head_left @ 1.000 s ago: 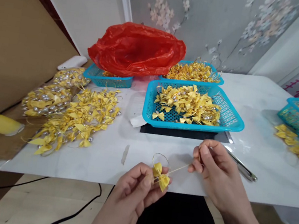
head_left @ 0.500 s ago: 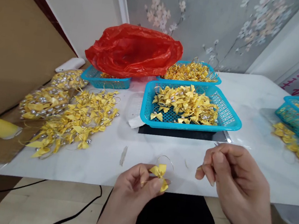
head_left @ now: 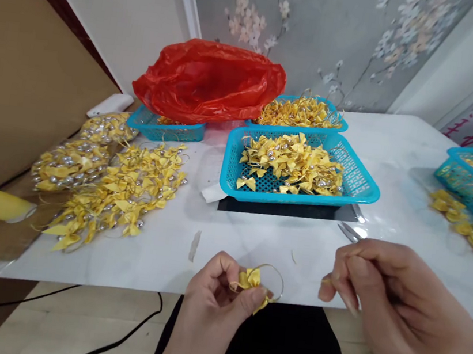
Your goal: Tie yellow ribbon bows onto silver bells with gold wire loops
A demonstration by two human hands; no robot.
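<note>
My left hand (head_left: 220,302), near the table's front edge, pinches a yellow ribbon bow (head_left: 250,279) between thumb and fingers. A thin gold wire loop (head_left: 282,282) curves out from the bow to the right. My right hand (head_left: 394,305) is apart from it, on the right, its fingers curled and pressed together. A speck of yellow shows by its fingertips, too small to name. Just beyond that hand, the pointed metal tips of a tool (head_left: 349,232) lie on the table; the rest is hidden.
A blue basket (head_left: 367,195) of bows stands ahead, another basket (head_left: 342,125) behind it. A red plastic bag (head_left: 205,83) rests over a smaller basket (head_left: 190,131). Pearl-trimmed bows (head_left: 125,191) are heaped on the left. On the right stands another basket (head_left: 459,171).
My right hand has moved right and toward me, uncovering more of the metal tips. In my left hand the bow has turned, and its wire loop now swings lower and to the right.
</note>
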